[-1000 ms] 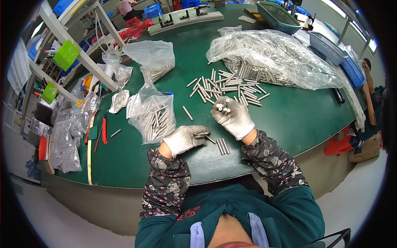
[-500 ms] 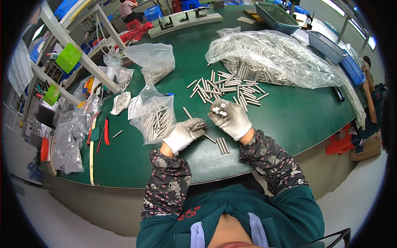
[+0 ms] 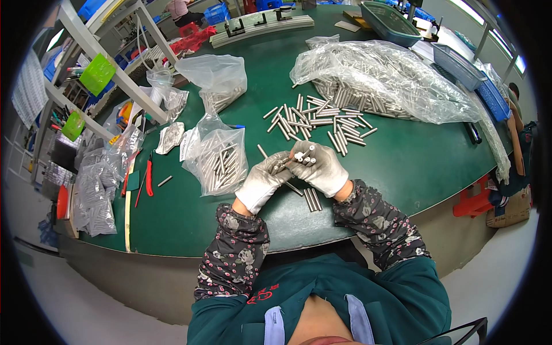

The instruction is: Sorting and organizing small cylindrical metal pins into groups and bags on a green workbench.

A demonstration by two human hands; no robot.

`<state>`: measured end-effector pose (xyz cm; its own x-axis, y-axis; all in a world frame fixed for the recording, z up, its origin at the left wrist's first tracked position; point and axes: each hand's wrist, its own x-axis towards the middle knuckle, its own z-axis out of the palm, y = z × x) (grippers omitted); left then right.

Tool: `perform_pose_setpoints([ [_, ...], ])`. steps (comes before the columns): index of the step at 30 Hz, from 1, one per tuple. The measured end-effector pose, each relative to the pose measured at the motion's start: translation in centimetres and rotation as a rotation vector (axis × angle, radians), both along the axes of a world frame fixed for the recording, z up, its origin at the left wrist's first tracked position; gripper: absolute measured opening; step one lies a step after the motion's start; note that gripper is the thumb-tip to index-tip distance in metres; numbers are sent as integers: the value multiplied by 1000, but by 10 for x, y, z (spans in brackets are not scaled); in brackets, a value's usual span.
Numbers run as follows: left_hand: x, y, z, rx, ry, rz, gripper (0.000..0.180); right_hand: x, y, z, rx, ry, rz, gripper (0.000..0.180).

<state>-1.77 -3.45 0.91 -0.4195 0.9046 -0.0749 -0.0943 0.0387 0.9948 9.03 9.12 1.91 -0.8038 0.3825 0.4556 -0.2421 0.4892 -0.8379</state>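
My gloved right hand (image 3: 326,172) is closed around a small bunch of metal pins (image 3: 310,150), their bright round ends turned upward. Against its fingertips, my gloved left hand (image 3: 259,185) curls its fingers round metal pins, of which only the ends show. Three pins (image 3: 312,200) lie side by side on the green table just below my hands. Single pins (image 3: 294,188) stick out beside and beneath the left hand. Beyond the right hand spreads a loose pile of pins (image 3: 322,122). A clear plastic bag (image 3: 221,167) with pins in it lies left of my left hand.
A large clear bag of pins (image 3: 385,77) covers the back right. Another part-filled bag (image 3: 221,86) stands farther back. At left are red-handled pliers (image 3: 149,178), one stray pin (image 3: 165,181), empty bags (image 3: 99,195) and a shelf frame (image 3: 109,63). Blue baskets (image 3: 460,66) line the right edge.
My left hand has moved right and up, from beside the loose pins to meet the right hand. The right hand still holds its bunch. The view has shifted slightly.
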Motion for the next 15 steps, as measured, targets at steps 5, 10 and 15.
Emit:
perform_pose_setpoints([
  [5,4,1,7,19,-96,0,31,-2,1,-10,-507,-71,169,19],
  [10,1,-3,19,-107,-201,-53,16,0,3,7,-827,-260,252,15],
  [15,1,0,3,11,-563,-142,12,-5,6,-2,-1298,-298,377,19],
])
